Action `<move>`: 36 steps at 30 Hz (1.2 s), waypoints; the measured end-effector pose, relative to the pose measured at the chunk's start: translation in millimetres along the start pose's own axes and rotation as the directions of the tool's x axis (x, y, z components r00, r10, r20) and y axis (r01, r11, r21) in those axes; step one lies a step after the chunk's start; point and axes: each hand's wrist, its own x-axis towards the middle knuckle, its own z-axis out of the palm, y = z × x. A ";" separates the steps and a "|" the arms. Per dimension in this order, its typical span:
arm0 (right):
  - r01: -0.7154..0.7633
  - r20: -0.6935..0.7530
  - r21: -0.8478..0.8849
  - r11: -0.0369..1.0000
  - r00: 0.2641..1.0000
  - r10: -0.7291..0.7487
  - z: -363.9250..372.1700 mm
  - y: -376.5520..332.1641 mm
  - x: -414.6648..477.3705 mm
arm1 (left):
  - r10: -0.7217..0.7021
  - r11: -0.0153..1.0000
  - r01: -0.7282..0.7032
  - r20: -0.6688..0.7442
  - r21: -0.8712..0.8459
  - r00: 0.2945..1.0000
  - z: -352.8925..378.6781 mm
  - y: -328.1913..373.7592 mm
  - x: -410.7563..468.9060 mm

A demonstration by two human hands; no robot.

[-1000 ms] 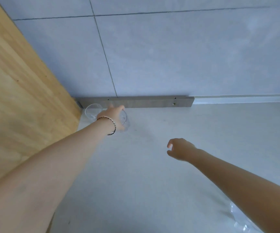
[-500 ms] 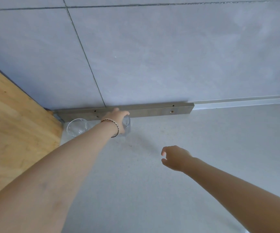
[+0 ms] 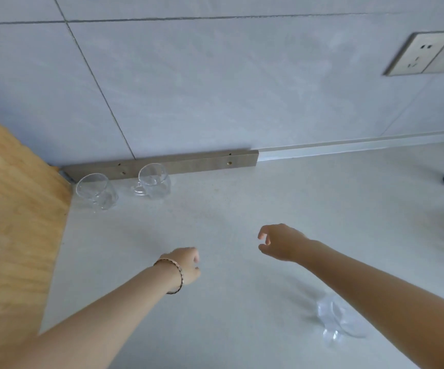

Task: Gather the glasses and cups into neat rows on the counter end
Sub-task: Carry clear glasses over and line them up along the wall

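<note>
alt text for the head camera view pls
Two empty hands, left hand and right hand, hover over a pale counter. Two clear glass cups stand side by side at its far left end; another glass sits under the right forearm.

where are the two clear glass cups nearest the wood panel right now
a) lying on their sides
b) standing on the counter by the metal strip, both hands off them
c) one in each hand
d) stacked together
b: the left cup and right cup stand apart on the counter by the metal strip; left hand and right hand are empty.

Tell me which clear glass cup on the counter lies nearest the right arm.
The clear glass cup at lower right, partly hidden beneath the right forearm. The other two clear cups stand far off by the back wall.
</note>
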 end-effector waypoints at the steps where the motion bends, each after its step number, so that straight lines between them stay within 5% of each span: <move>1: -0.009 -0.003 -0.003 1.000 1.000 0.009 0.4 11.3 -9.2 | -0.001 1.000 0.002 0.057 -0.004 0.998 12.5 7.4 -2.4; 6: -0.056 -0.008 -0.051 0.997 0.998 0.056 6.2 70.3 -54.5 | 0.019 1.000 -0.020 0.156 0.006 0.988 50.6 46.5 -4.0; 13: -0.119 0.074 -0.182 0.976 0.988 0.134 50.4 127.8 -95.8 | 0.036 0.998 -0.031 0.091 -0.057 0.995 56.8 88.3 -10.3; 16: -0.122 -0.015 -0.200 0.972 0.993 0.121 65.2 132.0 -100.6 | 0.019 0.998 -0.015 0.068 -0.063 0.997 53.8 92.4 -14.8; 27: -0.115 0.021 -0.238 0.964 0.992 0.123 57.4 88.1 -71.8 | -0.047 0.995 0.048 0.014 -0.090 0.999 32.4 34.0 -12.7; 36: 0.079 -0.226 -0.044 0.996 0.970 -0.087 -26.2 -36.9 37.0 | -0.096 0.993 0.095 -0.015 -0.076 0.995 -21.0 -58.8 11.7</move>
